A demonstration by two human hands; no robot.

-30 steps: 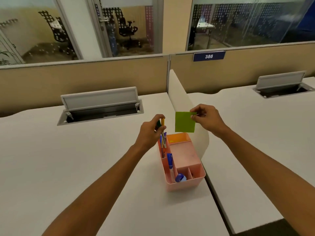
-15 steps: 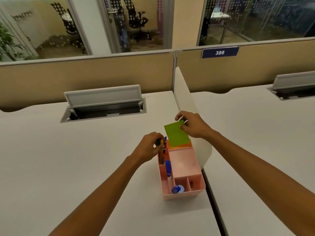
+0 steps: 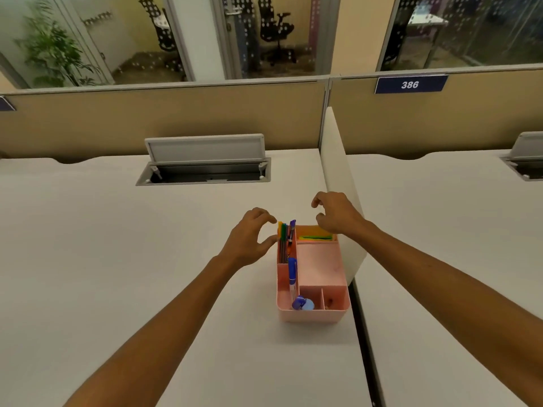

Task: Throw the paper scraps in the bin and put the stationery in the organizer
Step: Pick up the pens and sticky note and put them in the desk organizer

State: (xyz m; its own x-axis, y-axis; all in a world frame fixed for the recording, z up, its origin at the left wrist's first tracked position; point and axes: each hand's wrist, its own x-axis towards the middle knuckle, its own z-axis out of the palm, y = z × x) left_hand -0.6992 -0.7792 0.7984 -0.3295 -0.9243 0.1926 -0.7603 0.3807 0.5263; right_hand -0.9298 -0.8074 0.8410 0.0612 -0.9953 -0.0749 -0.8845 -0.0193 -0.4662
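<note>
Both grips hung open and empty: my left hand (image 3: 249, 239) beside the pens (image 3: 284, 239), my right hand (image 3: 335, 214) above the sticky notes (image 3: 316, 235) in the organizer (image 3: 313, 314). A careless withdrawal could have knocked the pens askew.

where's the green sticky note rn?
Head view: green sticky note lies in the pink organizer's far right compartment, beside the upright pens, just below the open right hand.

Matt pink plastic organizer (image 3: 313, 314), smooth matt white desk (image 3: 117, 259)
</note>
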